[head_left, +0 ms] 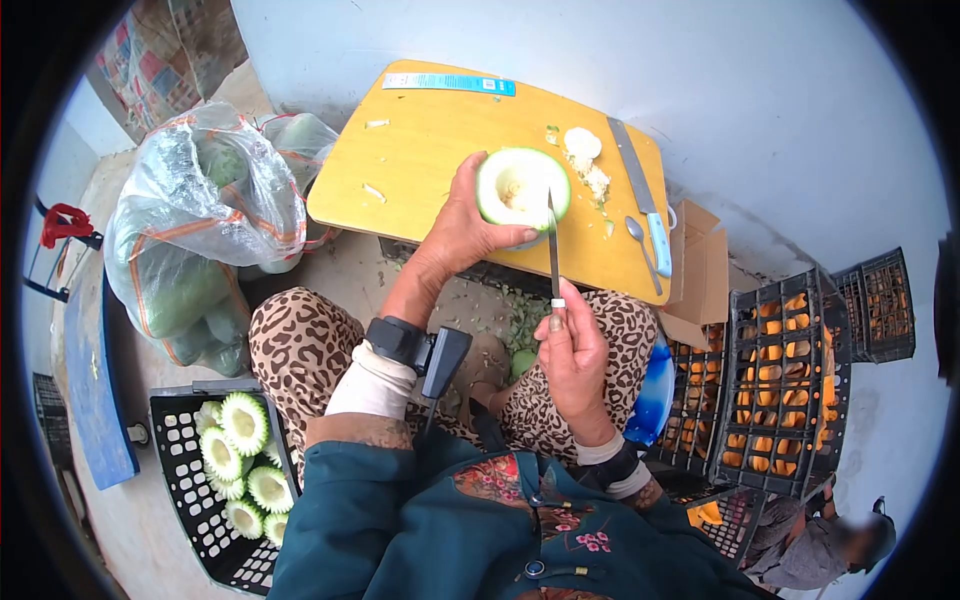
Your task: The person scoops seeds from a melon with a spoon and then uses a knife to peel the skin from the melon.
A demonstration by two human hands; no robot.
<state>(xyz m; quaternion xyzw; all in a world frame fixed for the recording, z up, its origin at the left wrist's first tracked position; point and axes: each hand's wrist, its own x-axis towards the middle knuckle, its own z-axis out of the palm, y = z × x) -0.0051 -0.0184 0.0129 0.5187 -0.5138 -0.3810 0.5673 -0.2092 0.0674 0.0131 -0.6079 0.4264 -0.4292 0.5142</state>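
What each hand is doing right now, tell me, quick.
Left hand: holding the hollowed green-skinned gourd by its side.
Right hand: closed on the handle of the narrow-bladed knife.

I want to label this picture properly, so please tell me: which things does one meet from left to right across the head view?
Blue board, plastic bag, left hand, melon, right hand, large knife, cardboard box, large crate, far-right crate.
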